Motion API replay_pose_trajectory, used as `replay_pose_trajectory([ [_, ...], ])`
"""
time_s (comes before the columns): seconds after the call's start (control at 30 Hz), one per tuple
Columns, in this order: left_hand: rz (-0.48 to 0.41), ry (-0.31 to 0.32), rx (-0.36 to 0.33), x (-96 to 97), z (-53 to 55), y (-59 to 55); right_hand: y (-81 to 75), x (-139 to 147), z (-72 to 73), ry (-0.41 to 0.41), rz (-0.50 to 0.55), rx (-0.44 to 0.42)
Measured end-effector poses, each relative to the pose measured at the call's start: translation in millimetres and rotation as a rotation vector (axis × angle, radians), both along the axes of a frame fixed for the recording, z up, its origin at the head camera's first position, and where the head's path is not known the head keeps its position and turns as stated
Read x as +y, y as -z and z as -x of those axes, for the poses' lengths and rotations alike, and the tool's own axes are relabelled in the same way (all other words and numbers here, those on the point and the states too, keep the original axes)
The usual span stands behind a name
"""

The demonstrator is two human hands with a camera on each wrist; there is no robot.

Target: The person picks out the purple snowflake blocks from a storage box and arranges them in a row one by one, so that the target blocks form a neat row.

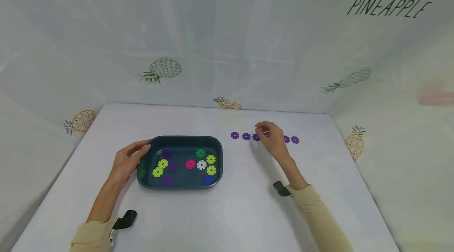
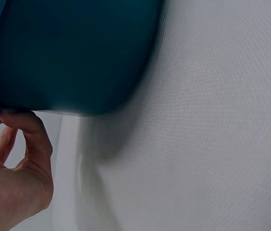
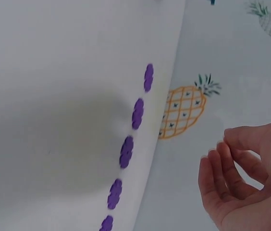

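Observation:
My left hand (image 1: 125,162) grips the left end of a dark teal tray (image 1: 181,187), thumb at the rim and fingers beneath it. In the left wrist view the tray's underside (image 2: 73,57) rises above the curled fingers. Inside the tray lie several flower-shaped plastic discs, among them a red disc (image 1: 190,164), a white disc (image 1: 201,165) and a blue disc (image 1: 208,180). My right hand (image 1: 272,141) hovers over a row of purple discs (image 1: 246,136), hiding part of it. In the right wrist view its fingers (image 3: 212,173) are loosely bent, with nothing visible between them.
The row of purple discs runs along the far right part of the white table (image 1: 227,220). Behind the table hangs a pale curtain (image 1: 227,47) printed with pineapples. A black wrist strap piece (image 1: 125,219) sticks out by the left sleeve, another (image 1: 281,189) by the right.

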State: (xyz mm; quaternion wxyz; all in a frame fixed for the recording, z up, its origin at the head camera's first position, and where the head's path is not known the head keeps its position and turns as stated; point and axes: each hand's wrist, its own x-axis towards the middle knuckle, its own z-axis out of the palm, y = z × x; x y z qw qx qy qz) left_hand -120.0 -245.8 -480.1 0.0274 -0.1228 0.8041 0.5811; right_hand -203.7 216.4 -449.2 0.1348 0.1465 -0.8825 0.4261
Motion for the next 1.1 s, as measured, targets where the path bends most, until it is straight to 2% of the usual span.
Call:
replay_pose_trajectory([
  [0.27, 0.004, -0.009, -0.012, 0.3, 1.2, -1.0, -4.1, -28, -3.6, -0.063, -0.007, -0.018],
  [0.5, 0.002, -0.006, -0.015, 0.3, 1.9, -0.5, -4.3, -54, -9.3, -0.118, 0.006, 0.011],
  [0.83, -0.002, -0.001, -0.003, -0.1, 1.6, 0.9, -4.4, -94, -16.2, -0.191, 0.011, -0.023],
  [1.1, -0.009, -0.007, 0.004, 1.4, 1.1, 0.1, -3.5, -128, -23.6, -0.308, 0.014, -0.019],
])
